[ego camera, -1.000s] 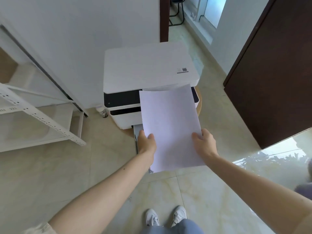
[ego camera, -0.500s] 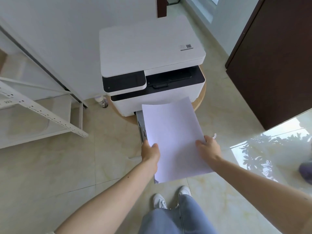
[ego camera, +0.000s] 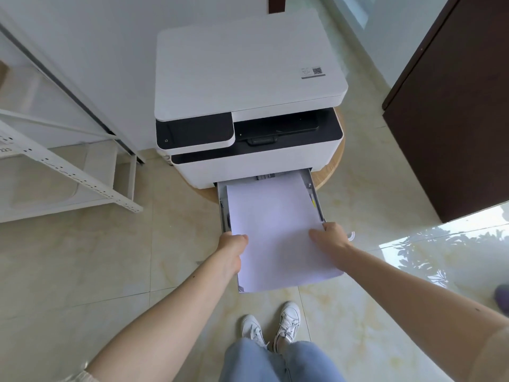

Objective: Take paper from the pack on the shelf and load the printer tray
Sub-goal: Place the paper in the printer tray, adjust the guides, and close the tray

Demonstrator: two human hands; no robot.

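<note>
A white and black printer (ego camera: pixel 248 78) sits on a low round wooden stand. Its grey paper tray (ego camera: pixel 314 194) is pulled out toward me at the bottom front. A white stack of paper (ego camera: pixel 275 221) lies with its far end inside the tray and its near end sticking out past the tray's front. My left hand (ego camera: pixel 232 246) grips the stack's left edge. My right hand (ego camera: pixel 329 239) holds the right edge, fingers on top. The paper hides the tray's floor and front. The pack on the shelf is out of view.
A white metal shelf (ego camera: pixel 68 172) stands at the left, close to the printer. A dark brown door (ego camera: pixel 451 111) is at the right. Glossy beige floor tiles (ego camera: pixel 96 257) surround the stand. My white shoes (ego camera: pixel 272 326) are just below the tray.
The paper has gone from being held up in front of the printer down into the open tray. My head and both hands moved closer and lower.
</note>
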